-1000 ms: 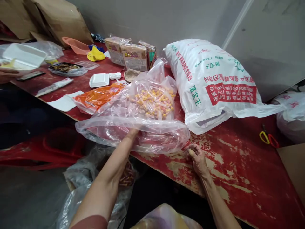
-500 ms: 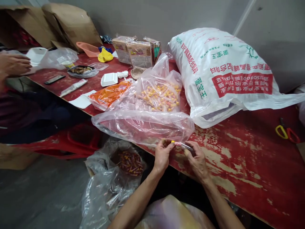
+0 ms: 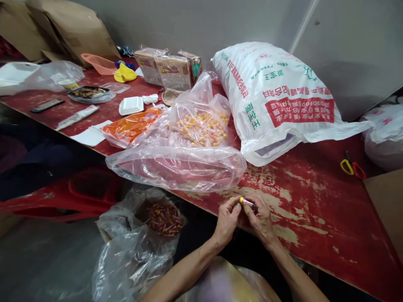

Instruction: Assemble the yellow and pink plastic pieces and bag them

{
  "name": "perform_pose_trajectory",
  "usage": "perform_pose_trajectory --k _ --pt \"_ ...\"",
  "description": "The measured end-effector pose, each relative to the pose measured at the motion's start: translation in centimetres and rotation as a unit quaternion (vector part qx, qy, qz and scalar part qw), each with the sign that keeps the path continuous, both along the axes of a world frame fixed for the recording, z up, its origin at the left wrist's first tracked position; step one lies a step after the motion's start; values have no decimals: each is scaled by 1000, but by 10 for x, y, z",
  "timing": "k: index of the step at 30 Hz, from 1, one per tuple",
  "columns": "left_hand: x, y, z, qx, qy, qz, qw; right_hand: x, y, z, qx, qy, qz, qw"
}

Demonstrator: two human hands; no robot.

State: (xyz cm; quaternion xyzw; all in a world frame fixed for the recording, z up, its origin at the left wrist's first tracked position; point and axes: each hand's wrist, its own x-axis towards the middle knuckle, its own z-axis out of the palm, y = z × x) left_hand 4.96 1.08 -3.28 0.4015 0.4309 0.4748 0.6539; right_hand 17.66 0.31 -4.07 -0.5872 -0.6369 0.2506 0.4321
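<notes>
Over the front edge of the table, my right hand [image 3: 260, 219] is closed around a small tube [image 3: 247, 202] with a yellow cap, a pale printed label and a dark body. Its far end is hidden by the right fingers. My left hand [image 3: 227, 219] is closed in a pinch, thumb and forefinger at the yellow-capped end. Just beyond the hands lies a large clear plastic bag [image 3: 176, 167] with its mouth facing me. Many small yellow-and-pink pieces [image 3: 204, 128] fill its back part. Below the table edge, to the left, a plastic-lined container holds similar small yellow-tipped tubes [image 3: 165, 218].
A big white printed sack [image 3: 277, 96] leans at the back of the red table [image 3: 333, 209]. Scissors [image 3: 352, 167] lie at right, near a cardboard box [image 3: 388, 205]. Food containers, an orange bag [image 3: 132, 128] and a phone [image 3: 47, 105] are at left. A red chair [image 3: 56, 197] stands below.
The view has swung to the right. My hands have come closer together, and less of the tube shows between them. Another person's hand at the far left has left the view.
</notes>
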Motion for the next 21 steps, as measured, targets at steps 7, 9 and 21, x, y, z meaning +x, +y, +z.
perform_pose_trajectory --k 7,9,21 --pt "-1 11 -9 101 188 -33 976 56 8 11 -46 -197 119 972" --pt "-4 12 -13 87 180 -21 980 59 11 7 -50 -240 129 961" --pt "-19 9 -4 175 191 -96 961 10 14 24 -103 -57 188 975"
